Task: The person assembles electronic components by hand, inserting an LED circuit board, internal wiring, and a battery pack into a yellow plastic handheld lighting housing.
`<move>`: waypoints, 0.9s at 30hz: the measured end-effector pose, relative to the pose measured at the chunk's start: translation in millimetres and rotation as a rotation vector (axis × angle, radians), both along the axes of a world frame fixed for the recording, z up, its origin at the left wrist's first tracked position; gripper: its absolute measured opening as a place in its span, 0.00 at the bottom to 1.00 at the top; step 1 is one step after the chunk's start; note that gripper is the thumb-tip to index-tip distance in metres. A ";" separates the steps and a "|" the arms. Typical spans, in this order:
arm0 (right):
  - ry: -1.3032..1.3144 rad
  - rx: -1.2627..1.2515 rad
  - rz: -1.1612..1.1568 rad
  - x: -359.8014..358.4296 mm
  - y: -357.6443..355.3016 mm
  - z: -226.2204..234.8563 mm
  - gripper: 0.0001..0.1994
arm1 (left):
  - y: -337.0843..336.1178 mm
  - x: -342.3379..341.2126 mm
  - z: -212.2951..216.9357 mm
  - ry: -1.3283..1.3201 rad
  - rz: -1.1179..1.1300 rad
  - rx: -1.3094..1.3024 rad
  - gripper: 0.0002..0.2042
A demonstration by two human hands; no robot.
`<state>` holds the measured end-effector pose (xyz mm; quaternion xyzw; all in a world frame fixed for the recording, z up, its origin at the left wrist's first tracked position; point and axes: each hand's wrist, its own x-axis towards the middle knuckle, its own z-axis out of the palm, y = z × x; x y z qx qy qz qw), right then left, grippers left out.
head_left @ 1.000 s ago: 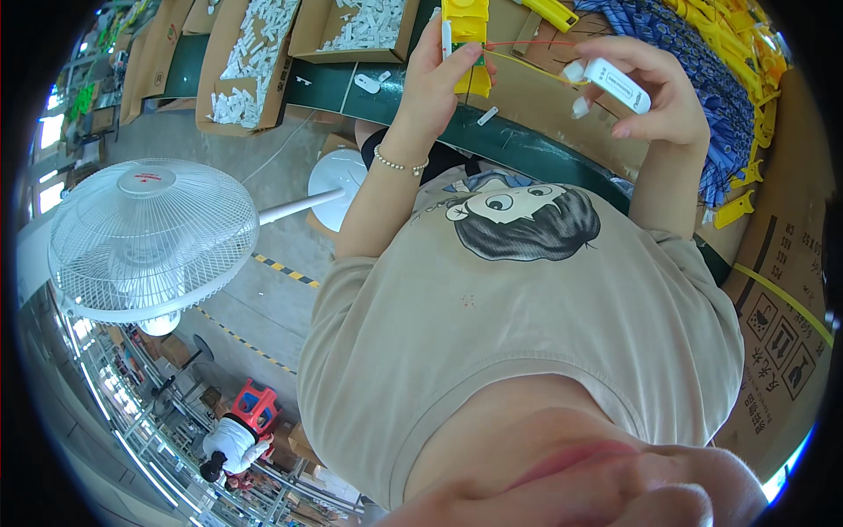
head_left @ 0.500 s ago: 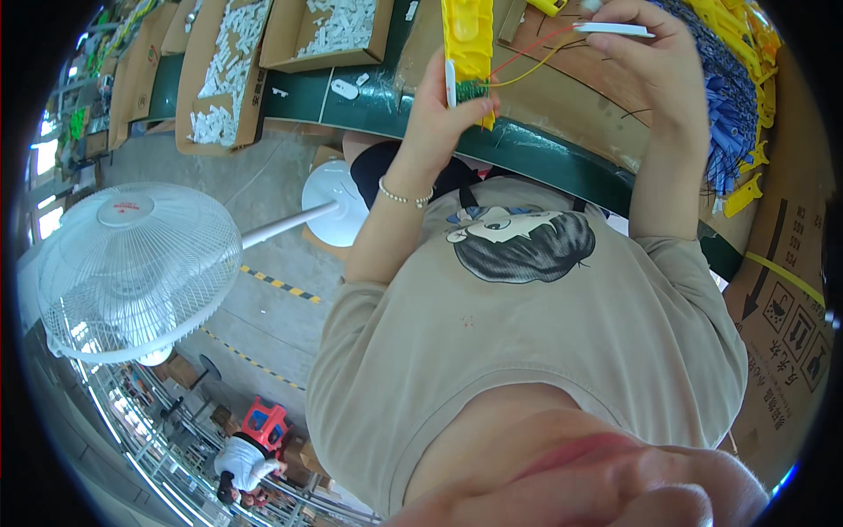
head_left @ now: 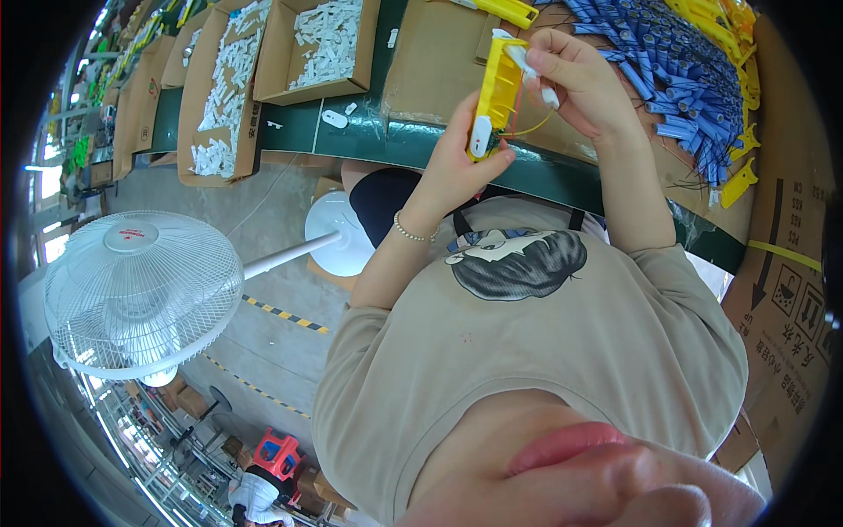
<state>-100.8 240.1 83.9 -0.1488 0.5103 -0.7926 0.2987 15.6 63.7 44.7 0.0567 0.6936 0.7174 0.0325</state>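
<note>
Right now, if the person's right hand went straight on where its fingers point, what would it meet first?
The right hand would probably meet the yellow casing held by the left hand, though depth there is unclear.

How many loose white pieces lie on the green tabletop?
4 visible: an oval piece, a thin piece to its left, a small piece above right, a narrow piece farther up. Others may be hidden.

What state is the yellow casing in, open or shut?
Open: the yellow casing in the left hand shows its hollow, ribbed inside, and a yellow wire curves out of it.
</note>
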 end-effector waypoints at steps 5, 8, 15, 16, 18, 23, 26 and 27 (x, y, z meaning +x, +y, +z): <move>0.346 0.267 -0.165 -0.1 7.7 -0.1 0.09 | 2.0 4.7 2.2 -0.050 -0.048 0.083 0.37; 0.837 0.828 -0.518 -5.8 8.9 -11.4 0.14 | 5.8 7.9 1.3 -0.124 -0.085 0.164 0.37; -0.119 -0.846 0.027 3.1 12.7 20.8 0.48 | 8.1 16.9 1.5 -0.151 -0.116 0.687 0.34; -0.117 -0.844 0.024 6.7 13.8 28.7 0.48 | 6.8 17.3 2.4 -0.151 -0.120 0.689 0.34; -0.236 -0.850 -0.013 12.9 15.3 39.5 0.49 | 5.2 18.2 4.4 -0.095 -0.067 0.612 0.34; -0.010 -0.560 -0.095 19.3 1.5 39.1 0.31 | 10.5 15.7 7.9 0.021 0.038 0.308 0.34; 0.552 -0.128 -0.191 22.6 -1.9 9.0 0.27 | 10.7 15.1 18.5 -0.041 0.007 0.116 0.34; 0.415 -0.062 -0.172 25.2 -4.1 6.2 0.26 | 9.6 15.5 21.2 -0.129 -0.080 0.112 0.34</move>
